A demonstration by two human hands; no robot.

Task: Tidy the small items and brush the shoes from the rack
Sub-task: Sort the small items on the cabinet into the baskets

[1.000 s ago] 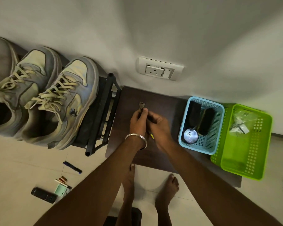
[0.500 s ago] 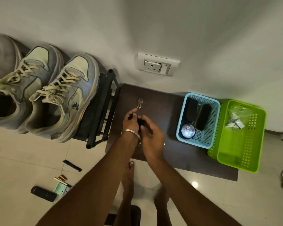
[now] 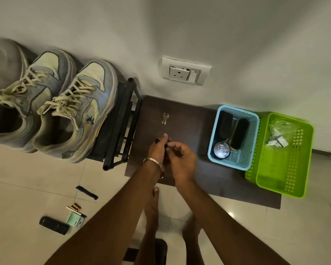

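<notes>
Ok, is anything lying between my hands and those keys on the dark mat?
Nothing visible. The keys lie alone on the dark mat, just beyond the left hand and right hand, with only bare mat in between.

You have: keys (image 3: 165, 118), bright metal; counter (image 3: 182, 119), dark matt wood grain; blue basket (image 3: 246, 150) and green basket (image 3: 294, 169), perforated plastic; sneakers (image 3: 78, 111), scuffed suede-like cloth, worn cotton laces; rack (image 3: 122, 123), matt black metal; floor (image 3: 27, 184), glossy tile; wrist bangle (image 3: 154, 161), polished metal.
</notes>
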